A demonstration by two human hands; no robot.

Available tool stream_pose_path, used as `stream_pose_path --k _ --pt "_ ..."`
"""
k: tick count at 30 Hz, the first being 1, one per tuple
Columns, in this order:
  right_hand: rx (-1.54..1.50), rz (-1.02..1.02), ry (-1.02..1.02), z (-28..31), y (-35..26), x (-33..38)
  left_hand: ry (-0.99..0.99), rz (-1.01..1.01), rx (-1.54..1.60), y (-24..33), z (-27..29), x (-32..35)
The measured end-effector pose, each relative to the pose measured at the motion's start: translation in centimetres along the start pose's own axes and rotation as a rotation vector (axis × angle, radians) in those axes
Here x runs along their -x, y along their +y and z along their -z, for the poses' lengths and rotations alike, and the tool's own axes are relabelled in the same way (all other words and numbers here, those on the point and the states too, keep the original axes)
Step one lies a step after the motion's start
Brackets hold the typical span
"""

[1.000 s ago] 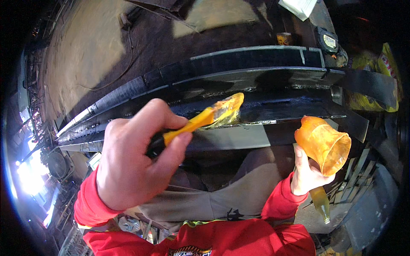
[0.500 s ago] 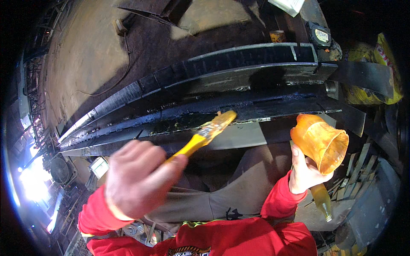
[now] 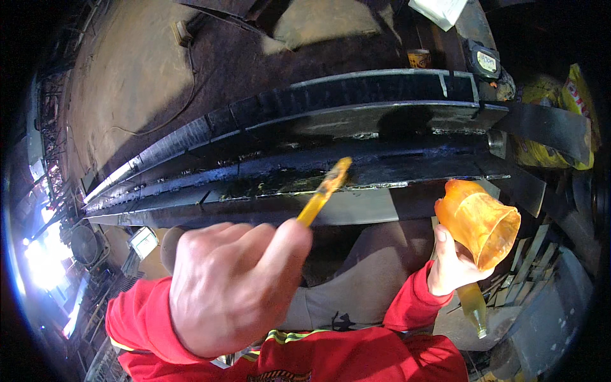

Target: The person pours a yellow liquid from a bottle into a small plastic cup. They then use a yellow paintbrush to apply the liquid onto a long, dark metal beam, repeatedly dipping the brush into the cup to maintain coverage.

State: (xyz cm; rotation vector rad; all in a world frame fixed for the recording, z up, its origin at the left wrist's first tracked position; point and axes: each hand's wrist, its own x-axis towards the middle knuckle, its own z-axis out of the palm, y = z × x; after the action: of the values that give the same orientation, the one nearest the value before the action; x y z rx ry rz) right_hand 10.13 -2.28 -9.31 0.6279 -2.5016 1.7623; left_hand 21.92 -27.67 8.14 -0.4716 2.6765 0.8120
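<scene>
My left hand (image 3: 235, 286) is closed round the yellow handle of a paintbrush (image 3: 326, 190). Its bristle end, smeared orange and dark, points up and away over the near edge of a long dark metal beam (image 3: 286, 156). On the right, my right hand (image 3: 455, 264) grips an orange, translucent plastic cup (image 3: 478, 219) with a crumpled look, tilted so its wide mouth faces right and toward me. What lies inside the cup cannot be made out. Wet-looking, dark shiny patches run along the beam's channel in front of the brush.
A yellow bottle (image 3: 473, 310) lies below my right hand. A tape measure (image 3: 482, 60), a small tin (image 3: 419, 58) and a white paper (image 3: 440, 11) sit at the far right. A yellow sack (image 3: 541, 143) is beyond the beam's end. Metal strips (image 3: 525, 264) lie at right.
My left hand has come nearer and slightly right, and the brush has turned to point more steeply away. The right hand with the cup has barely moved. The whole view has shifted a little.
</scene>
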Motion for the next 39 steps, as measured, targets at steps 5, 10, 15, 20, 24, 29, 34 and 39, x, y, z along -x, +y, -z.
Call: stream_pose_path --k 5,10,15,20,24,29,34,39 --pt "-0.015 -0.052 0.005 0.0 -0.3 -0.5 0.115 0.061 0.285 -2.1 -0.2 -3.3" --pt "-0.022 -0.069 0.061 -0.6 -1.1 -0.9 0.151 -0.028 0.262 -6.0 -0.7 -2.5" --pt "-0.029 -0.079 0.086 -1.0 -1.4 -1.0 0.046 -0.195 0.218 -9.5 -1.9 -1.0" --pt "0.038 -0.071 0.093 -1.0 -2.4 -1.4 -0.029 -0.181 0.134 -11.1 -1.7 2.0" --pt "0.122 -0.039 0.077 -0.7 -2.0 -1.1 -0.022 -0.1 0.128 -11.1 0.4 4.8" --pt "0.137 0.006 0.076 -0.8 -1.4 -0.8 0.106 0.081 0.124 -9.6 0.2 4.7" --pt "0.05 -0.067 0.091 -1.4 -2.2 -0.9 0.031 -0.083 0.131 -7.4 -0.7 2.9" --pt "0.037 -0.008 0.039 -0.3 -1.1 -1.0 0.037 -0.247 0.145 -4.3 -1.5 -1.0"
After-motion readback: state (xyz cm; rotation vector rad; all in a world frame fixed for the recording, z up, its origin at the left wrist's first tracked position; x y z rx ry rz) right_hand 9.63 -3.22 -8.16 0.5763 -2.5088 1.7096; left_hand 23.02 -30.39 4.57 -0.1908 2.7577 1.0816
